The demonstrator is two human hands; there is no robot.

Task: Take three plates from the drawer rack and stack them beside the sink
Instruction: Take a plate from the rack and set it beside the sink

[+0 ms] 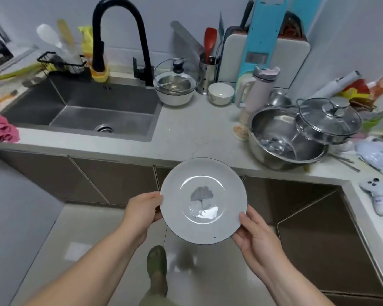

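A round grey plate with a dark rim and a leaf print in its middle is held level in the air, in front of the counter's front edge. My left hand grips its left rim and my right hand grips its lower right rim. The steel sink lies at the left of the counter, under a black tap. A bare stretch of pale counter lies right of the sink. No drawer rack shows in this view.
A white bowl with a glass lid, a small bowl and a utensil holder stand behind the bare stretch. A large steel basin with a lidded pot sits at the right. A pink cloth lies left of the sink.
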